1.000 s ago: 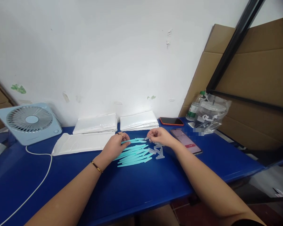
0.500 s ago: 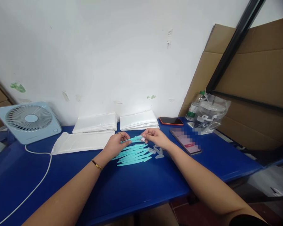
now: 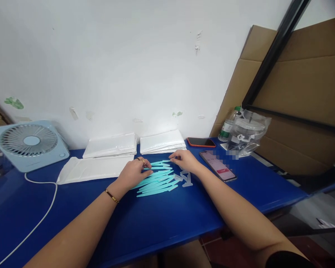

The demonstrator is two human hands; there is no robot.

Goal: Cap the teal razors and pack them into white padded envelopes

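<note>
From the middle of the blue table (image 3: 145,223), taking the pile of turquoise sticks (image 3: 156,183) as the clock centre, one fan (image 3: 31,140) stands between nine and ten o'clock. One flat white packet (image 3: 93,169) lies at nine, and two white stacks (image 3: 110,145) (image 3: 163,142) at ten and twelve. The left hand (image 3: 134,173), near ten, has its thumb and fingers apart, over the sticks' left ends. About ten sticks are visible, overlapping, so I cannot count exactly; their long axes run roughly from nine to three, the notched ends toward three. Several clear pieces (image 3: 187,179) lie at three. The right hand (image 3: 183,160) is at two, its fingertips close together; whether they pinch something, I cannot tell. Two phones (image 3: 201,142) (image 3: 218,166) lie at two and three, one bottle (image 3: 227,128) and one bagged container (image 3: 248,132) at two.
</note>
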